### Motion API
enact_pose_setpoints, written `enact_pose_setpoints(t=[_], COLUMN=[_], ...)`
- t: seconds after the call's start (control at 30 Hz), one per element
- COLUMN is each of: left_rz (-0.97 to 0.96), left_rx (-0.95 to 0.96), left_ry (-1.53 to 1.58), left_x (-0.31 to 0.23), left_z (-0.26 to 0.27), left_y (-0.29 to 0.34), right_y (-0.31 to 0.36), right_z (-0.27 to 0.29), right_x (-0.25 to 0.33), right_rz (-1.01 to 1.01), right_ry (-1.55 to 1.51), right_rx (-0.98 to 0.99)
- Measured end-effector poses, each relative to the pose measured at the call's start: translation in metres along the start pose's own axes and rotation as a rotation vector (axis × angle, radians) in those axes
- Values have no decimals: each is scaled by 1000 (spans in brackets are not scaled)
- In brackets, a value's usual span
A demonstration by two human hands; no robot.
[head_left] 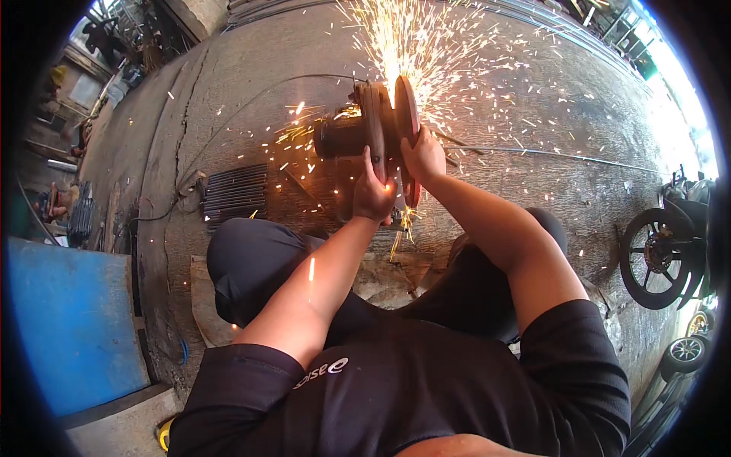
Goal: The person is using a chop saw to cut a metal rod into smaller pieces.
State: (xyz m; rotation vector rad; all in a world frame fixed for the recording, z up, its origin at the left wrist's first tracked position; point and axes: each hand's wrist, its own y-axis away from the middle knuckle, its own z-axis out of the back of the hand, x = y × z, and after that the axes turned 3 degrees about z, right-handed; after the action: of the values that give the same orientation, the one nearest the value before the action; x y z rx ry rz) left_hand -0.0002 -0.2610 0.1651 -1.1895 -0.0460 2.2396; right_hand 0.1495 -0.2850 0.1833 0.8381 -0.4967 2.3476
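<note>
Between my knees on the ground stands a power machine with a dark cylindrical motor (336, 137); bright sparks (411, 46) spray away from its far side. A dark, narrow upright part (373, 114) rises beside the motor, and my left hand (373, 194) grips its near end, one finger stretched along it. Just to the right is a reddish-brown disc-shaped part (407, 110), seen nearly edge-on. My right hand (423, 157) is closed on its right side. Smaller sparks drop below the hands. The contact point making the sparks is hidden.
Dark metal bars (236, 192) lie side by side left of the machine. A cable (251, 103) curves across the ground, and a thin rod (563, 151) extends right. A blue panel (76, 320) is at the left; a motorcycle (662, 251) stands at the right.
</note>
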Motion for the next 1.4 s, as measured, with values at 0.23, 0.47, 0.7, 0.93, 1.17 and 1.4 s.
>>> enact_pose_setpoints(t=[0.23,0.47,0.7,0.93,1.17,1.4], left_rz=[123,112,179,155,146,117], left_rx=[52,28,90,69,89,72], left_ry=[109,55,89,73,124,86], left_x=[3,6,2,5,6,6], left_z=[-5,-7,-4,-5,-5,-6], left_y=[0,2,2,3,4,4], right_y=[-3,-1,1,-1,0,1], right_z=[-4,-5,-1,-6,-5,-2], right_x=[-6,-5,-6,-7,-8,-7], right_rz=[-9,-10,23,21,10,-24], right_ry=[-1,-21,-20,-14,-22,-57], right_rx=[-1,-31,11,-20,6,38])
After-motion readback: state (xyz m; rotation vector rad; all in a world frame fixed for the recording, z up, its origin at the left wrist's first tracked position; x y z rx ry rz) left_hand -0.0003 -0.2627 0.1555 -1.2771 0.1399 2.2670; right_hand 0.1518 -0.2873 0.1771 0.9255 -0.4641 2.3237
